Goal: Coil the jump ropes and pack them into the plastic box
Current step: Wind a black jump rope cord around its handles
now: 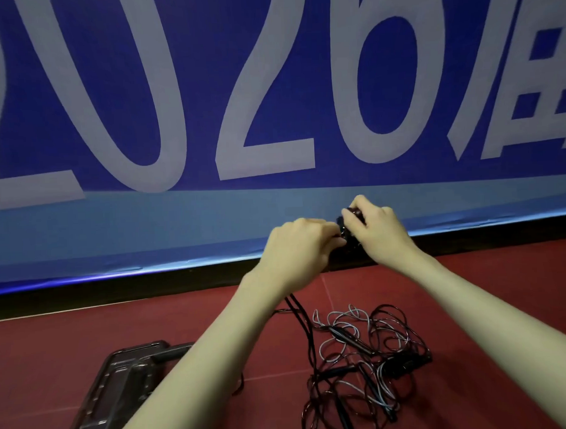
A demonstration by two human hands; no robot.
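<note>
Jump rope (349,234) gripped by both left hand (300,245) and right hand (377,230); one plastic box (121,390)

A sports hall: red court floor (87,333), big blue banner (270,86) alongside.

Open red floor (55,344) at left and between plastic box (121,390) and rope tangle (364,362); the tangle spreads over floor at lower right; dark rope strands (299,313) hang from raised hands to floor, crossing the gap; blue banner (271,102) walls off the far side; left forearm (197,358) overlies the box's right edge.
</note>
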